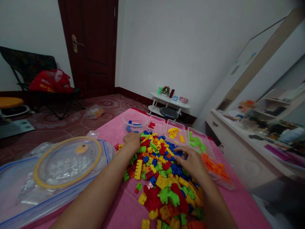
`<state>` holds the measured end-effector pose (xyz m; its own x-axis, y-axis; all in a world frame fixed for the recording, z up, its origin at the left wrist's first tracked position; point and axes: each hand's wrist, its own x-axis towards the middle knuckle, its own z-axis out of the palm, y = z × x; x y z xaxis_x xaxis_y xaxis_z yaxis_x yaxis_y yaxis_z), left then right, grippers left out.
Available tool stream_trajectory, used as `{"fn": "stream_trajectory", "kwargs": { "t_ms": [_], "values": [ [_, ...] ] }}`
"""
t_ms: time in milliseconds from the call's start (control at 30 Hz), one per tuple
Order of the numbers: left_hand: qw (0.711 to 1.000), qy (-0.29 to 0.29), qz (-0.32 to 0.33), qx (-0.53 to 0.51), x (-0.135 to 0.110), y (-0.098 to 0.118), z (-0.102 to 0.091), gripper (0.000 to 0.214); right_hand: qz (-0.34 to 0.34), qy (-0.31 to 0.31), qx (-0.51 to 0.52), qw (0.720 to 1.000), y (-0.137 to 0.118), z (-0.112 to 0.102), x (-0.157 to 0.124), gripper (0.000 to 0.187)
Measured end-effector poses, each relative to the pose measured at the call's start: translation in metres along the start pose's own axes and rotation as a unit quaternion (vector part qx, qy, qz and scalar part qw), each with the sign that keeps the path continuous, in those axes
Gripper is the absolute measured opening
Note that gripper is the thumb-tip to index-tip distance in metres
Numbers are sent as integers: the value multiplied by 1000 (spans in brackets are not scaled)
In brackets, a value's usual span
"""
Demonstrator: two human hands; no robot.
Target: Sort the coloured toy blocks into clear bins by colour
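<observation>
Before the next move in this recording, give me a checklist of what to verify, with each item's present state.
1. Round tub shows only blue blocks: ok.
2. Box beside it shows only red blocks: ok.
3. Pile is one colour: not ok; red, yellow, green, blue and orange are mixed.
4. Left hand is free of blocks: cannot tell; its fingers are hidden, near the tub.
5. Right hand is free of blocks: cannot tell; its fingers are at the pile, by some blue pieces.
</observation>
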<state>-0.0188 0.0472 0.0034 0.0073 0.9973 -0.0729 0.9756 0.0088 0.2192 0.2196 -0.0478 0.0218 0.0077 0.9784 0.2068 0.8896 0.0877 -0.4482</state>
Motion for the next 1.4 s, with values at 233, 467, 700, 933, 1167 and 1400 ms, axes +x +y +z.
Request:
{"fn": "stream_trajectory", "kwargs": {
  "t_ms": [233, 467, 700, 933, 1167, 1400],
  "values": [
    [1000, 1, 22, 2, -4, -1, -7, 33, 59, -145, -99, 983, 21, -14, -14, 28],
    [998, 55, 24, -23, -12, 6, -24, 31, 60, -147, -109, 981, 22, -1, -13, 28],
    [876, -79, 135, -456, -37, 54, -19, 20, 41, -4, 17, 999, 8, -17, -7, 26],
    [553, -350, -24, -756, -52, 83, 13, 25, -63, 120, 127, 983, -26, -15, -12, 29],
    [490, -408, -60, -768, -52, 84, 25, 37, -144, 52, 96, 983, -39, -3, -13, 23],
    [444, -379, -61, -810, -35, 72, 0, 9, -126, 161, 120, 972, -36, -21, -16, 16]
  ]
}}
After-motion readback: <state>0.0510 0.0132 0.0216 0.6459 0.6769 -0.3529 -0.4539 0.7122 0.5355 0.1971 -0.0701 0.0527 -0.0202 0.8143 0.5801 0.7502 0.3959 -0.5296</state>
